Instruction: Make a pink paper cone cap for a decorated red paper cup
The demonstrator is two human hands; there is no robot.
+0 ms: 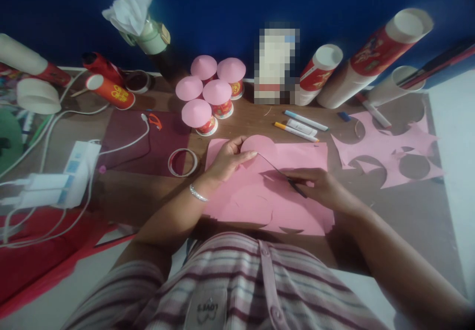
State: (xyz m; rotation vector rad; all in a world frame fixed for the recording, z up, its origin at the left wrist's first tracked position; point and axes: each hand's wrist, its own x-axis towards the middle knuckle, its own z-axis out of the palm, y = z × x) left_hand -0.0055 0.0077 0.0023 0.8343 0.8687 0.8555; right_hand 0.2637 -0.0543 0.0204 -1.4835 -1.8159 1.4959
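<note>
My left hand pinches a round pink paper piece just above a large pink paper sheet lying in front of me. My right hand is closed around dark scissors, whose thin blades reach up-left to the edge of the round piece. A silver bracelet sits on my left wrist.
Several paper cups with pink cone lids stand behind the sheet. Markers, a tape ring, a pink sheet with round holes cut out, stacked cup tubes, a power strip with cables and a tissue-stuffed holder surround the work area.
</note>
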